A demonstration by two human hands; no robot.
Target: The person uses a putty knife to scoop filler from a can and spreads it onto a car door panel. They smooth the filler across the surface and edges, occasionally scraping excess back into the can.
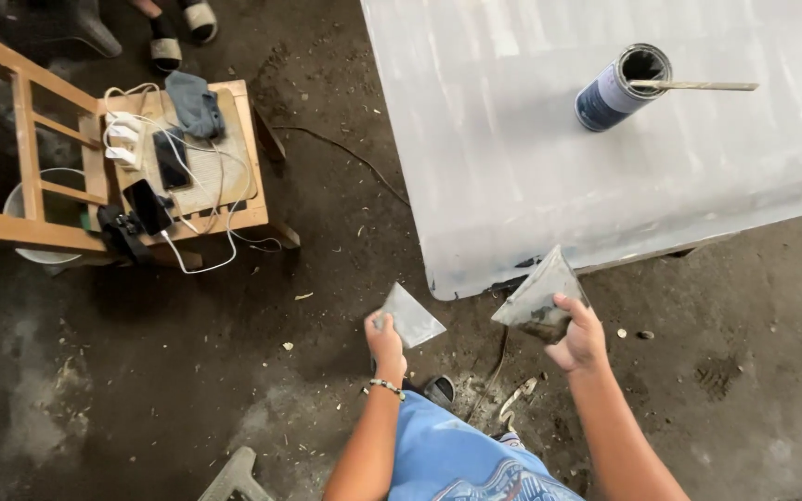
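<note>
My left hand [385, 340] grips a small flat grey scraper blade [412, 315] that points up and to the right. My right hand [577, 334] holds a larger triangular grey plate [540, 295] smeared with putty, its tip pointing up. Both hands hover over the dirt floor, just in front of the near corner of a big white-coated board [531, 176]. An open dark blue can [619, 88] stands on that board at the far side, with a stick [698, 85] resting across its rim.
A wooden chair [234, 199] at the left carries phones, a white charger block, cables and a grey cloth. A white bucket [39, 252] sits under its frame. Another person's sandalled feet [183, 28] show at the top. A black cable [345, 153] runs over the floor.
</note>
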